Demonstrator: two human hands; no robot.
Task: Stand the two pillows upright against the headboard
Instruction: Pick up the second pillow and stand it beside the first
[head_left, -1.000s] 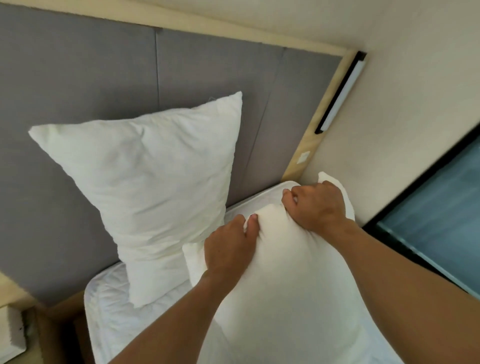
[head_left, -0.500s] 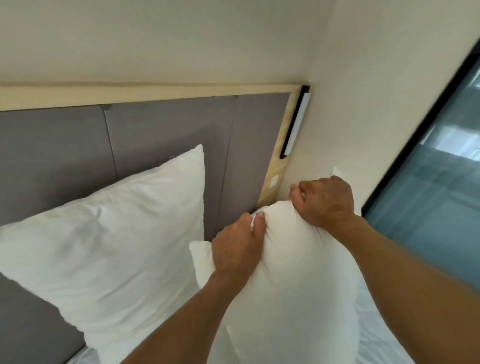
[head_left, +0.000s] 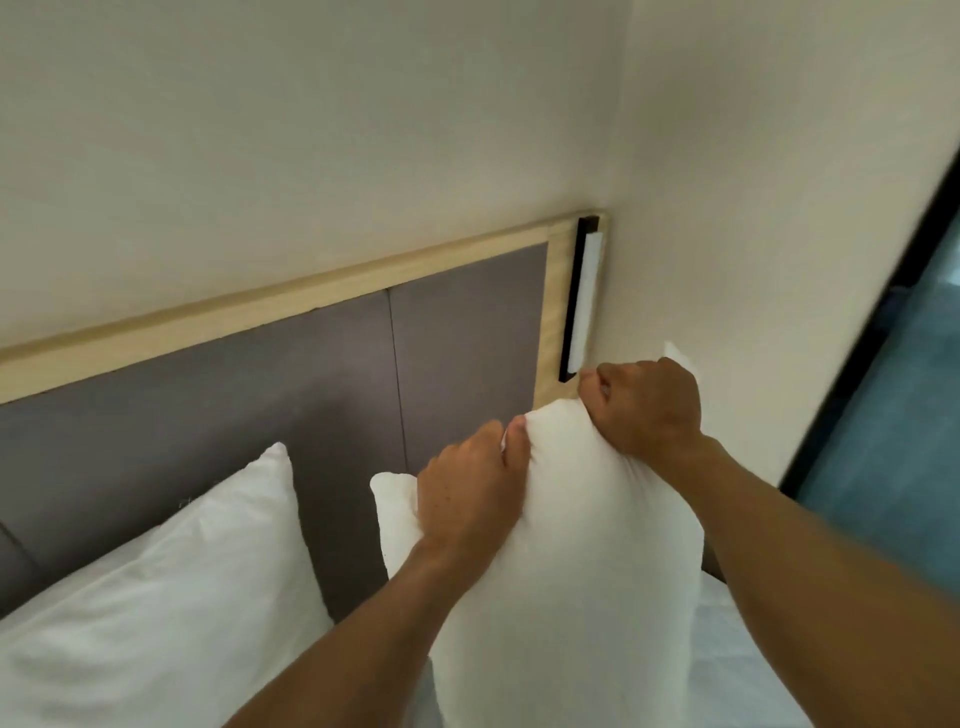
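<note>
Two hands, one pillow lifted at the right of the bed.

Both the left hand and the right hand clench the top edge of the right pillow, held at centre frame before the grey padded headboard with its pale wood frame. The left pillow leans on it at lower left. A wall light sits in the corner, cream walls above, white mattress at lower right.
</note>
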